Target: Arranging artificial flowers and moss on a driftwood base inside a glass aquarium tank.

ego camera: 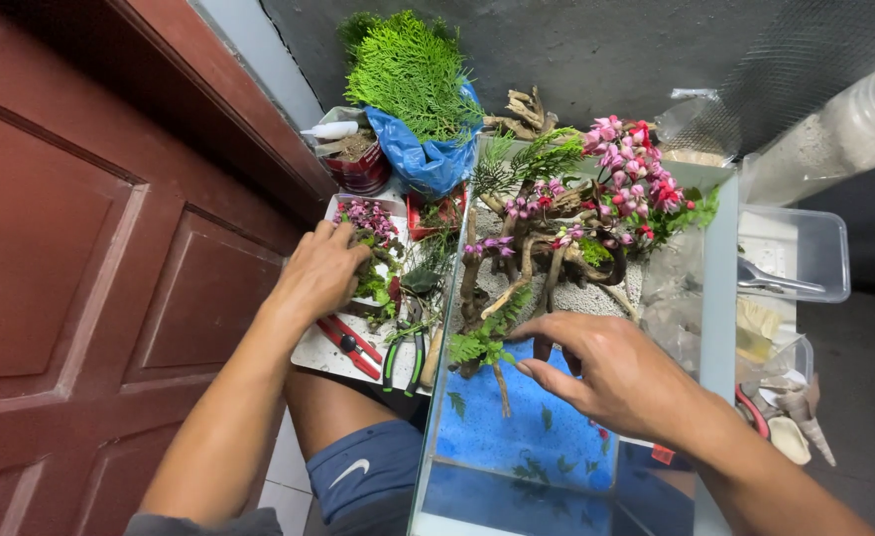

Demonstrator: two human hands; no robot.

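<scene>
Glass tank [720,298] fills centre and lower right of frame; blue sand floor [542,422] in front, pale gravel behind. Inside stands a driftwood arrangement [527,253] of brown branches, dressed with green fern sprigs and clusters of pink and red flowers [631,174] at upper centre. Right hand [606,367] reaches into the tank from lower right, fingers loosely curled, thumb and forefinger tips just at a small green sprig [477,347] at the base of the wood; whether they pinch it, cannot tell. Left hand [320,273] at centre left lies palm-down on a white tray [313,352], fingers spread over a heap of green and pink plant pieces [370,223], gripping nothing clearly. Red-handled cutters [350,347] and green-handled pliers [406,357] lie on the tray just below that hand. Blue plastic bag [428,159] holding green foliage at upper centre; red pot [358,169] beside it. Clear plastic box [805,253] at right; tall pale plastic jar [844,129] at upper right.
</scene>
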